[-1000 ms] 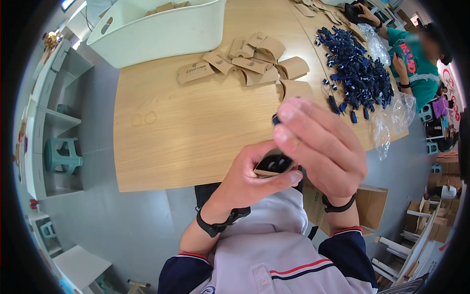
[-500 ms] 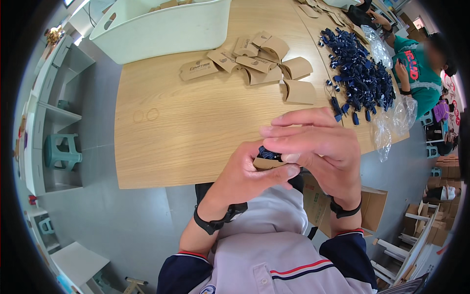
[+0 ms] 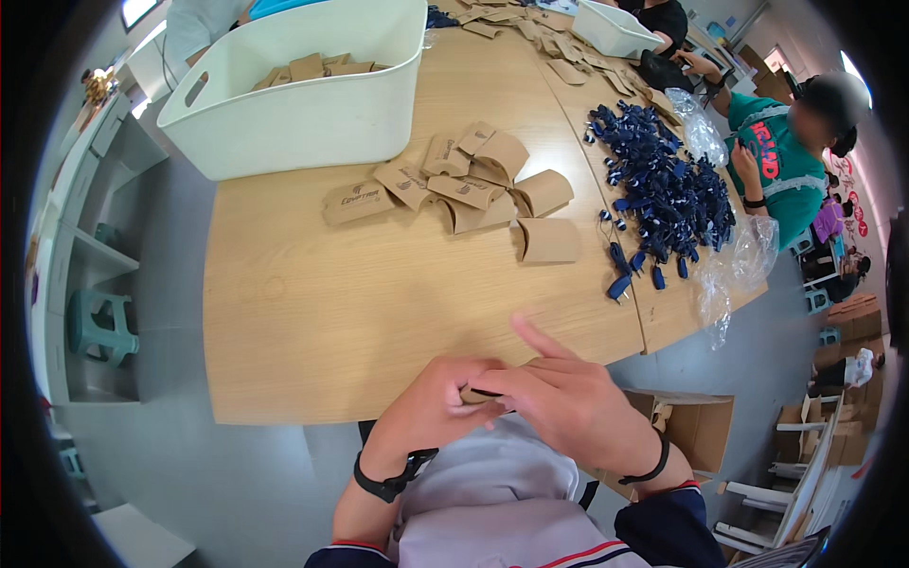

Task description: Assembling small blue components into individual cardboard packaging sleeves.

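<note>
Just off the table's near edge, my left hand is closed round a small brown cardboard pillow box, most of it hidden by fingers. My right hand reaches over from the right, its fingers pressed against the box's end and one finger raised and blurred. A dark bit shows at the box's opening; what lies inside is hidden. On the table ahead lie several more brown pillow boxes. To their right is a heap of dark blue bundled cords with plugs, apparently earphones.
A large white bin holding brown boxes stands at the far left of the wooden table. Clear plastic bags lie beside the heap. A co-worker in green is at the right. An open carton stands below the table's right side.
Both hands and the box are lower in view, nearer my body, as the view shifted. The right hand has closed down over the box's end; the dark blue bundle inside no longer shows clearly.
</note>
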{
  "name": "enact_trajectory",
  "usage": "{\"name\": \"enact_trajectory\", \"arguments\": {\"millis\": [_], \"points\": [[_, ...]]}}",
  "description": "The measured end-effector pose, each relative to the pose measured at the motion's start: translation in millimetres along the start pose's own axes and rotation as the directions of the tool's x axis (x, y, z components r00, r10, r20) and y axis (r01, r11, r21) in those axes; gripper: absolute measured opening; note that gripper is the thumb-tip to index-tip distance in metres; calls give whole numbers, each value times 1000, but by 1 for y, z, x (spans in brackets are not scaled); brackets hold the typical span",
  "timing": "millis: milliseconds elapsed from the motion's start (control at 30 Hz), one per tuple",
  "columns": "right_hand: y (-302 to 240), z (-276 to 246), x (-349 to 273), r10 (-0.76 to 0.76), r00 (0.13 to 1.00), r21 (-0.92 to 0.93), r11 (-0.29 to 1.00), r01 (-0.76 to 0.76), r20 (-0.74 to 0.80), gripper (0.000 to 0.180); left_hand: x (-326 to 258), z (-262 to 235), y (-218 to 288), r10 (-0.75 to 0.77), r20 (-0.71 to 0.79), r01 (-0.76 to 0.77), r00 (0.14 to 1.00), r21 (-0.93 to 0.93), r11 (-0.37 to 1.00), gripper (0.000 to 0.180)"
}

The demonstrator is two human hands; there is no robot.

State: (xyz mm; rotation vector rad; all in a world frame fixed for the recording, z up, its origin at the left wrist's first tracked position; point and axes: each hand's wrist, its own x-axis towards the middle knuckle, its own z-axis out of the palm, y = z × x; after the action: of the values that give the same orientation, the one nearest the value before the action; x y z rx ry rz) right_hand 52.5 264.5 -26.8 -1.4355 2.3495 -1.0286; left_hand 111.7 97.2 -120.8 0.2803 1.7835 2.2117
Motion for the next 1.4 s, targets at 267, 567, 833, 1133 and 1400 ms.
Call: {"name": "enact_trajectory", "arguments": {"millis": [267, 567, 833, 1133, 1400], "points": [[21, -3, -14, -61, 962, 48, 996, 76, -265, 41, -5, 12, 10, 29, -152, -70, 988, -277, 958, 27], [12, 22, -14, -218, 731, -59, 970, 237, -647, 31, 24, 42, 63, 89, -233, -218, 968, -615, 758, 52], [-4, 16, -17, 129, 653, 399, 872, 284, -747, 21, 25, 63, 50, 835, -357, -348, 418, 786, 510, 24], [-8, 13, -26, 215, 772, 634, 716, 292, -599, 43, 10, 44, 65, 873, -188, -418, 450, 819, 392, 24], [6, 6, -17, 328, 938, 984, 92, -149, 111, 65, 2, 24, 85, 742, 220, -443, 634, 889, 115, 14]]}}
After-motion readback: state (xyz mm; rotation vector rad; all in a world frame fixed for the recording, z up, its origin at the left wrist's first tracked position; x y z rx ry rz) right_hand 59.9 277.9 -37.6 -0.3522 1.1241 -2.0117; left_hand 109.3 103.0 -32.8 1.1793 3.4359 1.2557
